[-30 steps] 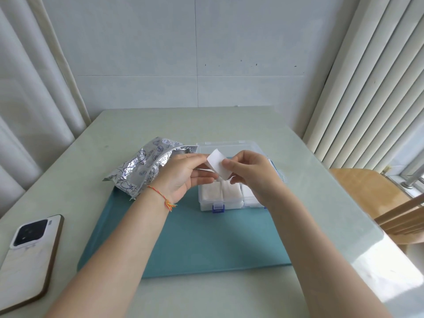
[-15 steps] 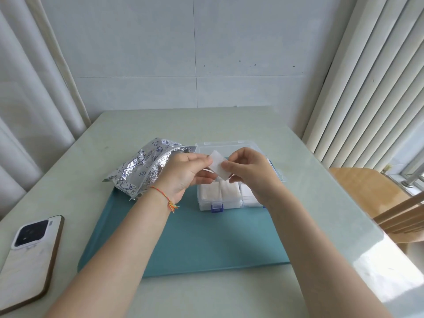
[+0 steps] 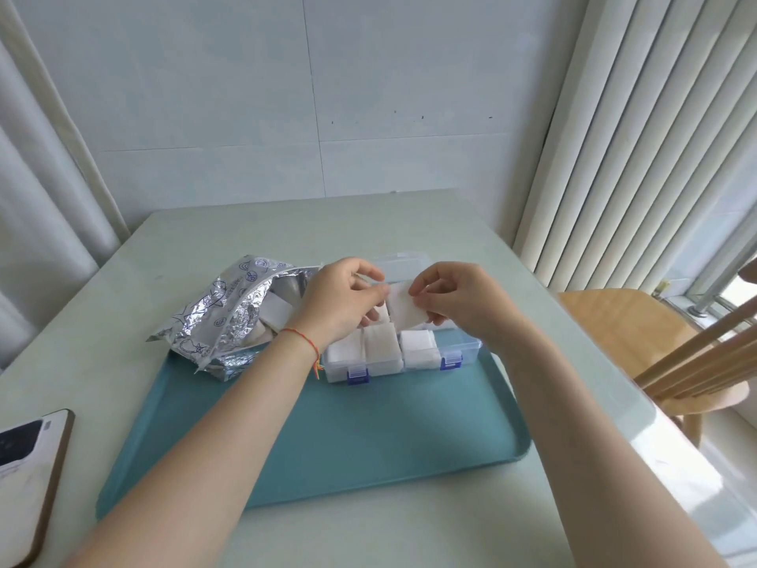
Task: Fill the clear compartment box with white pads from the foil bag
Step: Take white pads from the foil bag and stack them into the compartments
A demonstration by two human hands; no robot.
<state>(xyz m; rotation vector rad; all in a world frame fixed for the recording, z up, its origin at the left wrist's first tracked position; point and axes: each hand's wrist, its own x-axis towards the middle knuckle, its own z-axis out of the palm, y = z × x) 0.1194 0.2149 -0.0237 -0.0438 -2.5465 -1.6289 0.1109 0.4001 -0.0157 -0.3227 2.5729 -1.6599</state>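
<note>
A clear compartment box [image 3: 465,347] with blue latches stands at the back of a teal tray [image 3: 368,428]. White pads fill its three front compartments [image 3: 381,342]. My left hand [image 3: 344,305] and my right hand [image 3: 454,301] both pinch one white pad [image 3: 403,307] and hold it just above the box's middle. The crinkled foil bag [image 3: 229,309] lies open to the left of the box, partly on the tray, with more white pads showing in its mouth. The box's back compartments are hidden behind my hands.
A phone [image 3: 28,477] lies face down near the table's left front edge. A wooden chair [image 3: 639,342] stands off the table's right side. The wall is behind the table, with vertical blinds at the right.
Both hands have lowered the pad a little toward the box, and it now lies flatter between my fingers. The camera has shifted slightly.
</note>
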